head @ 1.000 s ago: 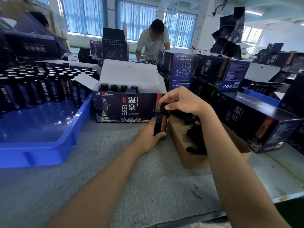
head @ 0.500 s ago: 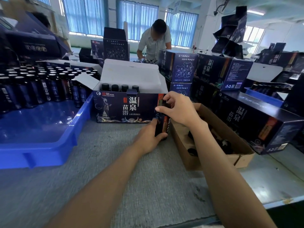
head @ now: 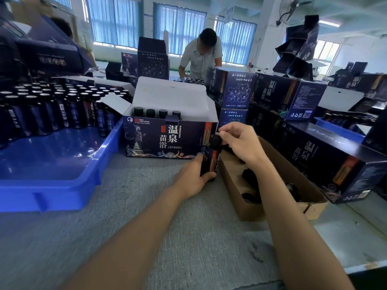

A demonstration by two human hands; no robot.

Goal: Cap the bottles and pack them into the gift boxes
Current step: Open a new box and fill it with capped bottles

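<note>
Lower frame: both bare forearms reach in over the grey felt-covered table (head: pixel 136 216). Centre: left hand (head: pixel 193 177), fingers curled round the lower body of a dark bottle with an orange label strip (head: pixel 210 159). The bottle stands roughly upright between the open gift box and the carton, its base hidden by the fingers. Right hand (head: pixel 240 143) sits above it, thumb and forefinger pinching the small black round cap (head: pixel 215 139) on the neck, the other fingers loosely bent. Step in hand looks like capping. To do it well, keep the bottle steady and plumb, seat the cap square before tightening, and avoid cross-threading. Just right: brown cardboard carton (head: pixel 234 197) holding loose dark caps, touching distance from the bottle and easy to knock. Just behind: open dark-blue printed gift box (head: pixel 167 141), four capped bottles (head: pixel 150 113) along its back row, front slots apparently free. The raised white flap may crowd the drop-in. Left: blue plastic tray (head: pixel 62 187) with rows of uncapped bottles (head: pixel 52 101). Right: stacked closed gift boxes (head: pixel 326 162). Upper centre: a person in a pale shirt (head: pixel 201 57), bent over other work.
</note>
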